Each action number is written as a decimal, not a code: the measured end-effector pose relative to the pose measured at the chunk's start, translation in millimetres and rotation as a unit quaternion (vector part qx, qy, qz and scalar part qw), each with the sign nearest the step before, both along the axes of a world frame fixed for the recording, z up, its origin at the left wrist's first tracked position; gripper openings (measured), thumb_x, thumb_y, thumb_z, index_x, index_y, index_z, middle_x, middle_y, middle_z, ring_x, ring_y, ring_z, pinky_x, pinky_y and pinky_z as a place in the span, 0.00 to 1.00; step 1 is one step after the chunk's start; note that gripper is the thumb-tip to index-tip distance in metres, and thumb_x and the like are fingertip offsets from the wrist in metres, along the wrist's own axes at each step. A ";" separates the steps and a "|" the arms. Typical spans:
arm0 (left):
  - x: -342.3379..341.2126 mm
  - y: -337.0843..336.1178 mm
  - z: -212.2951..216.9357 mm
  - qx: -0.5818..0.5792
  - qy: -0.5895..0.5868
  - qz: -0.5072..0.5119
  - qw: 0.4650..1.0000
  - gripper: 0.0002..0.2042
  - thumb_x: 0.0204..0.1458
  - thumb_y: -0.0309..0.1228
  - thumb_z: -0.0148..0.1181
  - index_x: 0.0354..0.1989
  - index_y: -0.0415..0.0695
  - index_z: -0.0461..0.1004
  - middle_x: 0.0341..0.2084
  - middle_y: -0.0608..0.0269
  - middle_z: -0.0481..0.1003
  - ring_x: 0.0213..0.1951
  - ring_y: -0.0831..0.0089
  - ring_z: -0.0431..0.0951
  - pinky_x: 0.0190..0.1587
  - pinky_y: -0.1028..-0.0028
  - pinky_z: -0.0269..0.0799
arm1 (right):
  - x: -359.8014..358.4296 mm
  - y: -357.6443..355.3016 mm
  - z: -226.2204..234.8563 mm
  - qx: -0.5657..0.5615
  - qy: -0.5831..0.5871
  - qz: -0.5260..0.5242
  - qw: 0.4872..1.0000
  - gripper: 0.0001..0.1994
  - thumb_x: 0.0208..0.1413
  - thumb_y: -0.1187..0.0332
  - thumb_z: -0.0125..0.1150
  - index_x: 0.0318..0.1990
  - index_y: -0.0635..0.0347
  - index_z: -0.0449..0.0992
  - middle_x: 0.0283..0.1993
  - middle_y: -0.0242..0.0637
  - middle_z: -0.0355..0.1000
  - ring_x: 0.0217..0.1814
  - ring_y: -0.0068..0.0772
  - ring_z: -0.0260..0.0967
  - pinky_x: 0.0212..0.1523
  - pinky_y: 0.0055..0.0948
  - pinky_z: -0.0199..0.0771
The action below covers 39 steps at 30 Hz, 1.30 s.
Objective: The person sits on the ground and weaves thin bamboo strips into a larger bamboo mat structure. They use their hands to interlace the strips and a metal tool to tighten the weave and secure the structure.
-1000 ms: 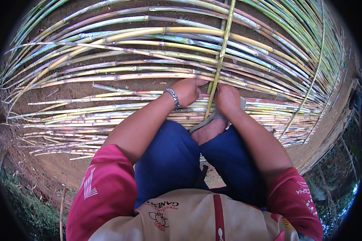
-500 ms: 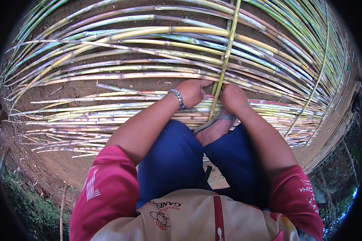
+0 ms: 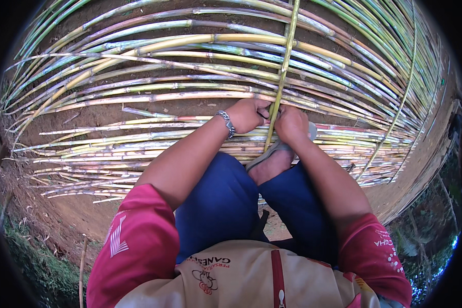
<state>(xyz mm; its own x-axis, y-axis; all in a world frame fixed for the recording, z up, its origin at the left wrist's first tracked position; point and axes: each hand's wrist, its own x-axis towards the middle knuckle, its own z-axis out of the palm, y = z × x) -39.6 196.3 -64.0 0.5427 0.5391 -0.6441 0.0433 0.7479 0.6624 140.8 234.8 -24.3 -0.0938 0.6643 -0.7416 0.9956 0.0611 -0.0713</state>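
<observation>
Bare brown soil (image 3: 79,218) spreads under everything, with green growth (image 3: 43,269) at the lower left and a thin stick (image 3: 82,272) rising beside it. Long jointed stalks (image 3: 190,96), yellow, green and purplish, lie across the ground in rows that bow through the wide head view. Nearer the person, a denser band of stalks (image 3: 102,139) runs the same way, past the knees.

One yellow-green pole (image 3: 284,72) crosses over the rows from the top edge down to the near band, its lower end just beside a sandalled foot (image 3: 273,167). Another slim pole (image 3: 397,117) crosses the stalks well over to the right.

Both hands meet low on the first pole, between the far rows and the near band. The left hand (image 3: 245,115), a chain bracelet (image 3: 226,123) round its wrist, is at the pole's left side, fingers curled and thumb reaching toward it. The right hand (image 3: 292,123) is close against the other side, fingers bent inward. I can't tell whether either pinches something; the fingertips are too small and partly hidden. Blue trousers (image 3: 215,205) show between the forearms.
</observation>
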 end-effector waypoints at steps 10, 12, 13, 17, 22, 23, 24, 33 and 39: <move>-5.4 6.9 3.6 0.045 0.039 -0.084 0.995 0.24 0.56 0.18 0.59 0.64 0.36 0.72 0.39 0.63 0.80 0.42 0.74 0.80 0.50 0.72 0.77 | 14.0 3.4 0.9 0.003 0.058 0.039 0.998 0.10 0.60 0.64 0.59 0.38 0.58 0.83 0.39 0.56 0.81 0.45 0.60 0.79 0.52 0.53 0.77; -2.8 -6.0 -1.5 0.081 0.097 -0.054 0.990 0.23 0.56 0.20 0.60 0.63 0.39 0.74 0.39 0.57 0.82 0.42 0.65 0.82 0.50 0.68 0.77 | 21.4 5.5 3.1 -0.006 0.078 0.058 0.995 0.11 0.61 0.63 0.59 0.38 0.59 0.83 0.38 0.57 0.80 0.45 0.61 0.79 0.52 0.54 0.77; -2.2 -12.3 -4.3 0.099 0.127 -0.039 0.986 0.23 0.56 0.21 0.60 0.63 0.40 0.74 0.39 0.55 0.83 0.42 0.61 0.83 0.50 0.66 0.78 | 21.8 4.4 3.6 -0.009 0.076 0.052 0.996 0.11 0.62 0.63 0.59 0.38 0.59 0.83 0.39 0.56 0.80 0.45 0.61 0.79 0.51 0.54 0.77; -5.1 -9.1 7.7 0.099 0.152 -0.055 0.982 0.23 0.58 0.23 0.59 0.64 0.39 0.73 0.41 0.53 0.84 0.44 0.58 0.84 0.50 0.64 0.77 | 23.4 7.7 10.5 -0.019 0.082 0.027 0.996 0.11 0.63 0.61 0.59 0.39 0.57 0.83 0.39 0.55 0.80 0.44 0.62 0.78 0.50 0.54 0.77; -4.5 -8.3 9.5 0.091 0.153 -0.053 0.983 0.23 0.58 0.22 0.60 0.64 0.35 0.72 0.40 0.56 0.84 0.42 0.64 0.84 0.49 0.67 0.77 | 29.3 20.5 14.6 -0.081 0.132 0.003 0.988 0.10 0.64 0.62 0.59 0.41 0.56 0.84 0.38 0.54 0.80 0.43 0.61 0.78 0.47 0.53 0.76; -4.7 -8.8 9.3 0.093 0.153 -0.052 0.982 0.24 0.58 0.22 0.60 0.65 0.35 0.72 0.40 0.56 0.84 0.42 0.64 0.84 0.49 0.68 0.77 | 29.2 24.4 15.3 -0.095 0.136 0.002 0.986 0.11 0.64 0.63 0.59 0.42 0.56 0.85 0.38 0.54 0.80 0.42 0.61 0.78 0.47 0.52 0.76; -4.5 -9.4 8.9 0.095 0.154 -0.051 0.982 0.24 0.58 0.22 0.60 0.65 0.35 0.71 0.40 0.56 0.84 0.42 0.65 0.84 0.49 0.68 0.77 | 29.9 27.5 15.2 -0.109 0.140 0.001 0.984 0.11 0.64 0.63 0.59 0.42 0.56 0.85 0.38 0.54 0.80 0.42 0.61 0.78 0.47 0.51 0.76; -4.6 -10.7 3.5 0.094 0.137 -0.048 0.985 0.24 0.60 0.23 0.61 0.67 0.38 0.71 0.39 0.56 0.84 0.41 0.65 0.83 0.49 0.68 0.77 | 44.0 31.3 8.4 -0.099 0.194 0.055 0.975 0.11 0.64 0.64 0.58 0.41 0.60 0.84 0.37 0.53 0.80 0.41 0.62 0.77 0.45 0.51 0.76; -7.6 -15.7 8.6 0.129 0.164 -0.013 0.978 0.21 0.57 0.25 0.61 0.60 0.40 0.77 0.38 0.52 0.84 0.40 0.56 0.84 0.46 0.65 0.79 | 42.5 39.2 35.1 -0.115 0.165 0.040 0.979 0.12 0.65 0.62 0.58 0.39 0.60 0.83 0.33 0.53 0.78 0.39 0.64 0.76 0.44 0.52 0.76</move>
